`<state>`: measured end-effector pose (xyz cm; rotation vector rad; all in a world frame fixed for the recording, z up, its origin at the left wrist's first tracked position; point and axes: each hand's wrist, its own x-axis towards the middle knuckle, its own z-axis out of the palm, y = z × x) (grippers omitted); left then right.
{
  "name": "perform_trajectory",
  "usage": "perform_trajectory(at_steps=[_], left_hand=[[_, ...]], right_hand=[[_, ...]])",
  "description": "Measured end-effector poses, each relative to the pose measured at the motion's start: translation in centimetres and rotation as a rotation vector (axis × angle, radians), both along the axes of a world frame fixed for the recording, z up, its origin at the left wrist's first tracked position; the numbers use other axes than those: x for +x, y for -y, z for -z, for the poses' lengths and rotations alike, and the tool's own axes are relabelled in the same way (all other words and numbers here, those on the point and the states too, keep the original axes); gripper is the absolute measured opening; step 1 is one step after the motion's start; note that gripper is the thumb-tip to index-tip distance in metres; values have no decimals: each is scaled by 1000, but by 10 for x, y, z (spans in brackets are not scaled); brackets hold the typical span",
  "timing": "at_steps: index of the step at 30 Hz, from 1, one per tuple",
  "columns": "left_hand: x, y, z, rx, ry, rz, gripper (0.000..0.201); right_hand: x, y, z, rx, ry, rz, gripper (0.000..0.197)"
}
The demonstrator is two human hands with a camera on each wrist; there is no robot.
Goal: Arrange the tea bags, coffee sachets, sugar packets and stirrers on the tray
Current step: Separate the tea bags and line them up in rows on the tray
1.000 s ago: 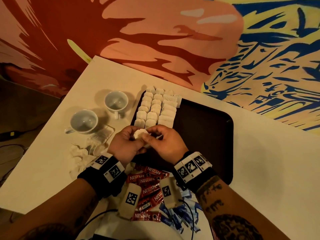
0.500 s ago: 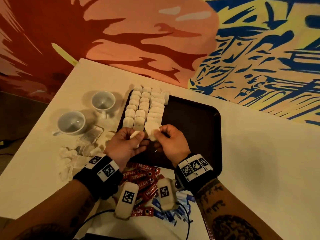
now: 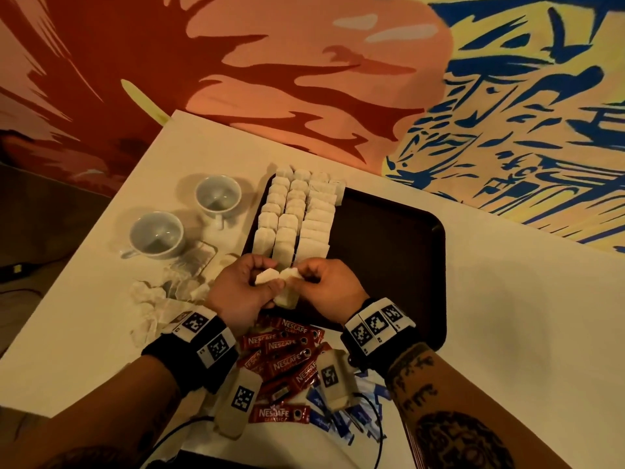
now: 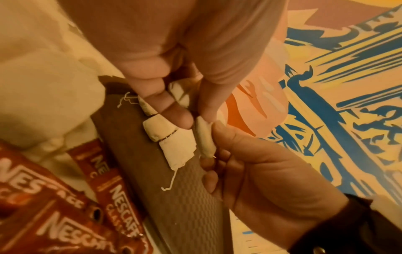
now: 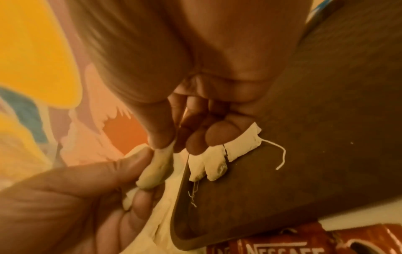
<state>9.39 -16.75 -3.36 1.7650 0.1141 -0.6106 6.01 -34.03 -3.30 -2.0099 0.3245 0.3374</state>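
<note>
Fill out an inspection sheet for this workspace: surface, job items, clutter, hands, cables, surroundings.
Surface: white table with a dark tray on it.
Job's things: tea bags in three rows at the tray's left end; red coffee sachets and blue packets piled on the table at the tray's near edge; stirrers: nothing seen.
Clutter: two white cups, loose tea bags and wrappers left of the tray.
Hands: left hand and right hand each pinch tea bags above the tray's near edge.
Cables: black wire by the right wrist.
Surroundings: painted mural wall.
</note>
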Motion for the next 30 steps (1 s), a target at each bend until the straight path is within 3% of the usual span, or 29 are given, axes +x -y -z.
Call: perform_trajectory(at_steps=[2,7,11,13,20,30], left_hand=[[4,-10,5,44,-5,-31,19],[19,-32,11,-117,-183,-285,11],[27,-45,10,-188,-235,-387,9],[30,-50,12,-211,-254,-410,12],[31,-56,15,-250,-251,-420,11],[42,-56,14,-242,-250,-370,14]], right_hand=[[9,-6,2,-72,-30,-65,7],[32,-19,7,-228,-54,-13,8],[48,-39,15,-376,-162,-339,12],[56,-47,18,-426,-178,-408,15],[88,-50,21,-547,-158,-291,17],[110,-48,21,-605,-181,-270,22]])
